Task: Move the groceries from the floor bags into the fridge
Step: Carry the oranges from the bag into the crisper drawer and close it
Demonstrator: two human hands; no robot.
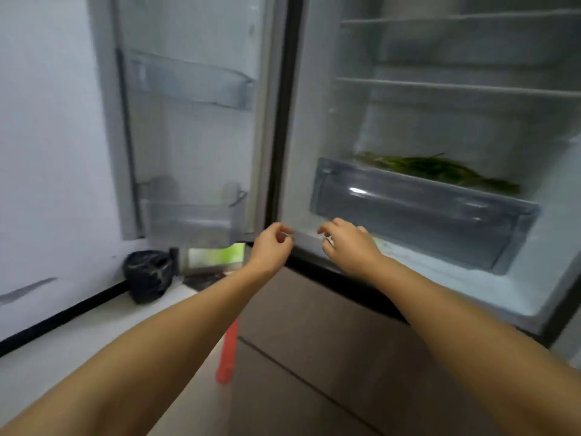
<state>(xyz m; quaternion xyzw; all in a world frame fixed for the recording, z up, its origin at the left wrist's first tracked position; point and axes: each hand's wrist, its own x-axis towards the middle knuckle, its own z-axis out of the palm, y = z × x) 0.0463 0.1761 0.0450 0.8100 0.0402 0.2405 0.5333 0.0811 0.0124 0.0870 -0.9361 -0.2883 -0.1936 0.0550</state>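
You're facing a pale white wall (47, 121) w/ a grey scuff low down, black baseboard (63, 316) running along a light tiled floor (78, 350), a black bin bag (149, 275) in the corner & a blurry red stick (229, 354) standing nearby, soft even light.

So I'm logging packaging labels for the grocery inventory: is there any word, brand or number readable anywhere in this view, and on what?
None is readable.
Green-and-white box on the floor beside the black plastic bag: print too blurred.
Open white fridge: no label shows.
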